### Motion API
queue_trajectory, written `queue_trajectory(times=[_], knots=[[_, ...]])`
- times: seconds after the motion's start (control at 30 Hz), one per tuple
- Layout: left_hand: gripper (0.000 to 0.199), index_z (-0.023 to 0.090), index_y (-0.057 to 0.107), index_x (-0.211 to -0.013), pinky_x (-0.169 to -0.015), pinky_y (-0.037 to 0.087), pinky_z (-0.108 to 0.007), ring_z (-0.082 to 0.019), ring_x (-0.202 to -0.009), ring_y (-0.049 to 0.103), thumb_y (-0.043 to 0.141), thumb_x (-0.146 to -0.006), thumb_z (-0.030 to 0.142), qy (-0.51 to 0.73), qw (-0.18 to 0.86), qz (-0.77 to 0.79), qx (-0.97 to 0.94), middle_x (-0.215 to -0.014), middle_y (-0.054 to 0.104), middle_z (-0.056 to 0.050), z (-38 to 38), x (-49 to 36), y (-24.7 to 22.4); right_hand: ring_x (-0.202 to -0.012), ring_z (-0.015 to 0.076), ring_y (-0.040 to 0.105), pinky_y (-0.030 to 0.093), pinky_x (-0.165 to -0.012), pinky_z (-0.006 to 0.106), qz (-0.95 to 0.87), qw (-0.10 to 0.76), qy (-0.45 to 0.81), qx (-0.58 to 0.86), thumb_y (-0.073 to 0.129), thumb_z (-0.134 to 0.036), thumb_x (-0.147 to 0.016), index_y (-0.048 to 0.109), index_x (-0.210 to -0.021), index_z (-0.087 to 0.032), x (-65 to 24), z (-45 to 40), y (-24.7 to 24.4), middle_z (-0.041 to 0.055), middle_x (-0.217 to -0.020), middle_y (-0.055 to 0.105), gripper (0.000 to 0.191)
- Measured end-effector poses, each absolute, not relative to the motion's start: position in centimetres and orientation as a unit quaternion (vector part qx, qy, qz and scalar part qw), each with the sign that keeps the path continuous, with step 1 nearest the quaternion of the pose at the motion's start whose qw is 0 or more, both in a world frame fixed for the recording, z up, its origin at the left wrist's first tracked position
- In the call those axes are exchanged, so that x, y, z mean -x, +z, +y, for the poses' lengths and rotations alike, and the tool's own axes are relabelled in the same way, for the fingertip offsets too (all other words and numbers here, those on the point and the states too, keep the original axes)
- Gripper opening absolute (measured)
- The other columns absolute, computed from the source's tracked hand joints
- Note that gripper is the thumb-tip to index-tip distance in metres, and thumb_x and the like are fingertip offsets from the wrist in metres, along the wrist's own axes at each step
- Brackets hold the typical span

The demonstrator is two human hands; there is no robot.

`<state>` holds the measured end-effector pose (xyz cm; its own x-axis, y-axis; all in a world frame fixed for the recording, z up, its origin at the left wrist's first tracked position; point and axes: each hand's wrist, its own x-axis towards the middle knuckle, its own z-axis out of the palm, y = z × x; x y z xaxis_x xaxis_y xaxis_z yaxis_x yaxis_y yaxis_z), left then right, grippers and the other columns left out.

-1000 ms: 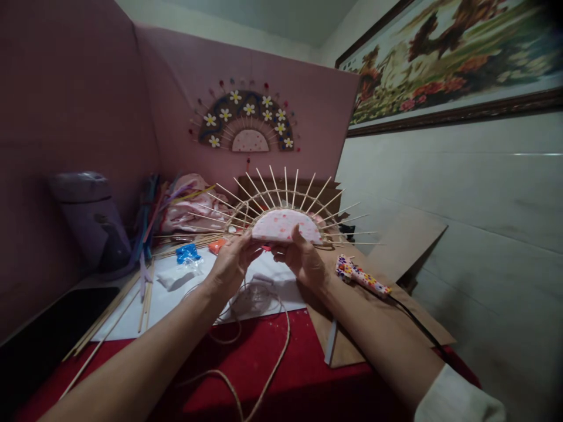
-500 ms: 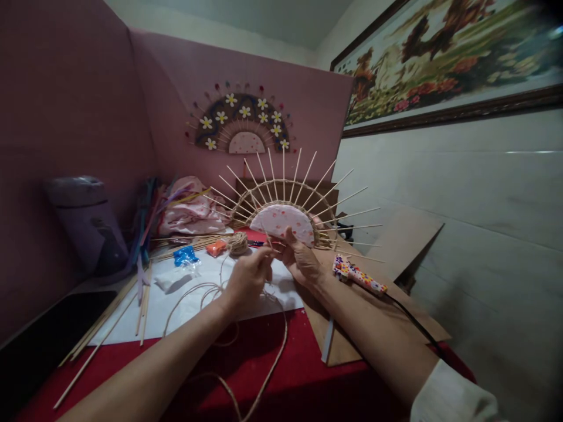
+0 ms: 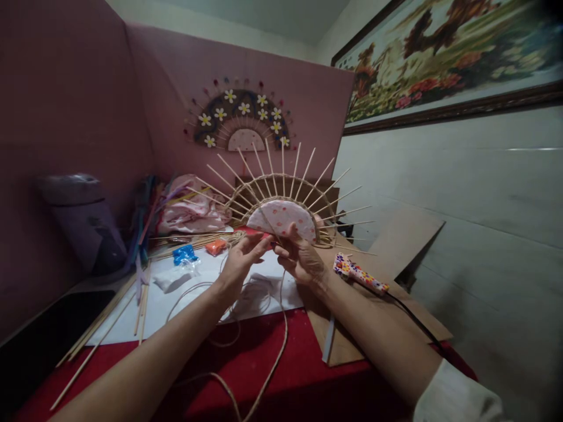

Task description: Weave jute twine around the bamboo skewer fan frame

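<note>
Fan [image 3: 285,206]: one held up, middle of the frame; one pink spotted half-disc [image 3: 281,220], two brown bands [image 3: 290,176] arching round, about seventeen thin sticks [image 3: 282,158] spreading outward.
Right hand [image 3: 303,258]: gripping the lower edge of the half-disc, thumb across the front, fingers beneath.
Left hand [image 3: 240,261]: half curled, fingertips just beside the lower edge, near the right hand; cannot tell whether pinching anything.
Twine [image 3: 286,322]: one strand slanting across the half-disc, one hanging to the lower middle; loops on the white paper [image 3: 206,269] too tangled to count.
Wall fan [image 3: 235,108]: one, upper middle, on the pink board [image 3: 176,117]; ten white flowers [image 3: 244,108].
Packets: three, left of centre; one blue packet [image 3: 185,254], one orange packet [image 3: 215,247], one white packet [image 3: 173,278].
Glue gun [image 3: 358,274]: one, flower-patterned, right of centre, one black cord [image 3: 413,315].
Cardboard [image 3: 347,349]: one piece lying at lower right, another leaning above.
Loose sticks [image 3: 94,366]: several, lower left, overlapping.
Flask [image 3: 85,225]: one, purple, far left.
Framed picture [image 3: 448,64]: one, upper right.
Sleeve [image 3: 460,392]: one showing, pale, lower right.
</note>
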<state>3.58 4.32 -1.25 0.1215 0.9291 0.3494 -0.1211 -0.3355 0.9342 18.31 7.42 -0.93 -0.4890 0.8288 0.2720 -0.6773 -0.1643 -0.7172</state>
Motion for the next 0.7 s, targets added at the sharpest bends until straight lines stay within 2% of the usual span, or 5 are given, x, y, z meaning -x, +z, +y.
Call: queue_trajectory(times=[0.1, 0.27, 0.43, 0.6, 0.7], knots=[[0.031, 0.020, 0.062, -0.105, -0.083, 0.041, -0.031, -0.021, -0.104, 0.055, 0.061, -0.077, 0.035, 0.566, 0.550, 0.267, -0.553, -0.115, 0.061, -0.007, 4.1, -3.7, -0.8, -0.045, 0.0002, 0.036, 0.024, -0.031, 0.009, -0.422, 0.456, 0.779, 0.082, 0.067, -0.050, -0.071, 0.063, -0.092, -0.013, -18.0, 7.2, -1.3, -0.0010, -0.078, 0.062, 0.043], [0.026, 0.014, 0.063, -0.099, -0.087, 0.042, -0.035, -0.020, -0.095, 0.059, 0.055, -0.082, 0.032, 0.589, 0.590, 0.207, -0.512, -0.103, 0.065, -0.010, 3.9, -4.3, -0.5, -0.047, 0.0005, 0.035, 0.023, -0.033, 0.009, -0.433, 0.431, 0.785, 0.101, 0.070, -0.052, -0.068, 0.063, -0.095, -0.014, -17.6, 6.7, -1.2, -0.0010, -0.078, 0.060, 0.047], [0.022, 0.016, 0.060, -0.098, -0.087, 0.044, -0.034, -0.017, -0.091, 0.061, 0.059, -0.080, 0.029, 0.660, 0.593, 0.171, -0.429, -0.097, 0.067, -0.007, 4.8, -3.3, 0.9, -0.047, 0.0005, 0.033, 0.021, -0.037, 0.010, -0.464, 0.453, 0.748, 0.139, 0.070, -0.049, -0.069, 0.062, -0.095, -0.015, -17.9, 6.7, -1.1, -0.0009, -0.075, 0.056, 0.043], [0.013, 0.018, 0.055, -0.088, -0.076, 0.049, -0.031, -0.013, -0.073, 0.063, 0.060, -0.076, 0.024, 0.742, 0.531, 0.175, -0.369, -0.077, 0.066, 0.000, 6.5, -1.2, 3.4, -0.043, 0.0013, 0.016, 0.011, -0.037, 0.013, -0.524, 0.372, 0.750, 0.154, 0.063, -0.042, -0.079, 0.062, -0.089, -0.011, -18.2, 6.9, -1.3, -0.0069, -0.055, 0.038, 0.032], [0.007, 0.020, 0.053, -0.083, -0.070, 0.049, -0.029, -0.012, -0.067, 0.061, 0.056, -0.076, 0.020, 0.779, 0.459, 0.220, -0.365, -0.069, 0.062, 0.003, 7.4, -0.2, 5.1, -0.042, 0.0028, 0.012, 0.009, -0.037, 0.015, -0.538, 0.376, 0.741, 0.143, 0.063, -0.040, -0.079, 0.062, -0.079, -0.012, -18.7, 7.1, -0.8, -0.0095, -0.048, 0.027, 0.028]])
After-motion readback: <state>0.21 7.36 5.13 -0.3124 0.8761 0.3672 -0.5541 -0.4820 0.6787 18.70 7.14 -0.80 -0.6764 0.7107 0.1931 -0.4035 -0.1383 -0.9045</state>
